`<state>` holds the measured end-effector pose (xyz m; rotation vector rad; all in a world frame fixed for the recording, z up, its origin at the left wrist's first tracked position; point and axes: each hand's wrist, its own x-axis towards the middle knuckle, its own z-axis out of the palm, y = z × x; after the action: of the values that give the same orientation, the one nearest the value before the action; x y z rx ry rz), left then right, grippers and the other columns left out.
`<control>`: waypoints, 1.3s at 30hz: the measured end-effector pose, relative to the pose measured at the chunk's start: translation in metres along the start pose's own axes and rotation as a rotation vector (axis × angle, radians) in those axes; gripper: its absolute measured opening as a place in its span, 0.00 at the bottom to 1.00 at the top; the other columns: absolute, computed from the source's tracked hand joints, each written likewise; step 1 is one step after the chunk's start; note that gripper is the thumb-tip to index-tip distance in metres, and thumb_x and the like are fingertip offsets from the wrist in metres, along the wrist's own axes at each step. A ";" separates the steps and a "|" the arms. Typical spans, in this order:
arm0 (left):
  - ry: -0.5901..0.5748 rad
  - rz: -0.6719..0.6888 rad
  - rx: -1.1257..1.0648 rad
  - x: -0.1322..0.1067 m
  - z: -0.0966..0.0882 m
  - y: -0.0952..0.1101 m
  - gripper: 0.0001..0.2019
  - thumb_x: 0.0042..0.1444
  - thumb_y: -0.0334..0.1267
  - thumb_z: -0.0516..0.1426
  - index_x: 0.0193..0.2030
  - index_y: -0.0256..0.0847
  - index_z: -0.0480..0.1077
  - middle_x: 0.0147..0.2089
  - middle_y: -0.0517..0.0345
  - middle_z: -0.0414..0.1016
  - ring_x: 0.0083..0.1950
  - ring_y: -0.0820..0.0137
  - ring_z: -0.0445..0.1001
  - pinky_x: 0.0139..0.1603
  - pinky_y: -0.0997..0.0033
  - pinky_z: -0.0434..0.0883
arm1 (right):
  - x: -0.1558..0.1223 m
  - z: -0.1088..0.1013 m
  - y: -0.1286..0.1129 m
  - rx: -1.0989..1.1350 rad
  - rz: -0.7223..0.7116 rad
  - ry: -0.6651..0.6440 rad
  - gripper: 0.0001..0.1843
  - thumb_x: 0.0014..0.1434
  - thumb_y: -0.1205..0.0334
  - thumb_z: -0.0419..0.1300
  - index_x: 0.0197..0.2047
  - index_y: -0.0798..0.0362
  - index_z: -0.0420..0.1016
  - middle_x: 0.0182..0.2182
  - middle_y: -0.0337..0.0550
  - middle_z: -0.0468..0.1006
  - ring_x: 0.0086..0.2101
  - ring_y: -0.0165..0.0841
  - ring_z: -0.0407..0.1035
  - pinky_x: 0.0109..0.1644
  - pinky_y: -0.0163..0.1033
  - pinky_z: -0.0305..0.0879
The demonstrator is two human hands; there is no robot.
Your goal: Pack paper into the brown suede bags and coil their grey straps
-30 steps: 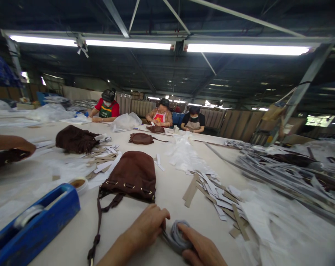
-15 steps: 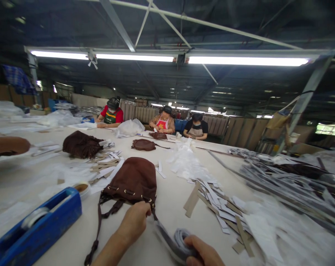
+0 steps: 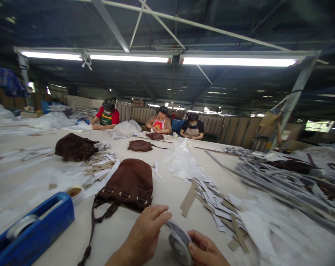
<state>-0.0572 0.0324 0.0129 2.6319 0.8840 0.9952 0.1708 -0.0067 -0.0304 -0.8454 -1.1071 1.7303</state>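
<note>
A dark brown drawstring bag with metal eyelets lies on the table, its mouth toward me and a thin cord trailing from its left side. My left hand is just in front of the bag's mouth, its fingers loosely closed on a grey strap where the strap leaves the coil. Its fingertips partly cover that stretch. In my right hand, between thumb and fingers, is the rolled-up coil of grey strap, tilted on its edge. Whether the strap still joins the bag is hidden behind my left hand.
A blue tape dispenser stands at the left, beside a tape roll. Card strips lie in a heap at the right, near grey straps. Another brown bag lies farther back. Several people sit across the table.
My left hand has moved right, from the bag's edge toward the coil, and its fingers have loosened. The coil has turned up on edge in my right hand. The view has shifted slightly.
</note>
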 end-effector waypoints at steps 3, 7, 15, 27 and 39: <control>-0.070 0.047 -0.001 -0.001 0.005 -0.002 0.33 0.49 0.20 0.48 0.62 0.46 0.58 0.62 0.53 0.65 0.63 0.63 0.61 0.66 0.56 0.57 | 0.000 0.006 -0.001 0.163 0.046 -0.015 0.20 0.42 0.50 0.73 0.33 0.52 0.75 0.16 0.26 0.55 0.15 0.17 0.37 0.17 0.26 0.37; -0.001 -0.059 -0.004 -0.002 0.011 -0.017 0.22 0.54 0.23 0.47 0.53 0.39 0.68 0.51 0.47 0.74 0.54 0.60 0.70 0.59 0.55 0.65 | 0.001 0.011 -0.001 0.280 0.096 -0.021 0.18 0.40 0.52 0.74 0.30 0.54 0.75 0.15 0.27 0.59 0.14 0.16 0.39 0.17 0.26 0.39; 0.220 -0.107 -0.045 -0.001 0.009 -0.012 0.26 0.51 0.22 0.45 0.56 0.38 0.66 0.56 0.44 0.69 0.57 0.61 0.67 0.58 0.61 0.64 | 0.012 0.012 0.006 0.412 0.037 -0.040 0.17 0.44 0.55 0.73 0.34 0.53 0.76 0.18 0.29 0.65 0.15 0.15 0.41 0.19 0.25 0.41; -0.036 -0.584 -0.846 0.001 0.011 0.044 0.14 0.53 0.46 0.54 0.28 0.36 0.72 0.22 0.63 0.63 0.24 0.74 0.61 0.25 0.75 0.54 | 0.013 0.030 0.013 0.140 -0.191 0.008 0.22 0.48 0.45 0.68 0.38 0.51 0.69 0.17 0.27 0.62 0.14 0.17 0.42 0.19 0.29 0.40; 0.326 -0.960 -1.360 -0.032 0.039 0.022 0.32 0.23 0.63 0.68 0.27 0.36 0.71 0.21 0.66 0.59 0.22 0.79 0.52 0.22 0.77 0.47 | 0.020 0.069 0.038 -0.364 -0.417 0.128 0.16 0.53 0.49 0.62 0.36 0.52 0.68 0.20 0.29 0.59 0.21 0.25 0.51 0.24 0.33 0.46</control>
<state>-0.0410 -0.0027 -0.0255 0.7911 0.8612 1.0905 0.0912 -0.0181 -0.0415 -0.8554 -1.4186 1.1346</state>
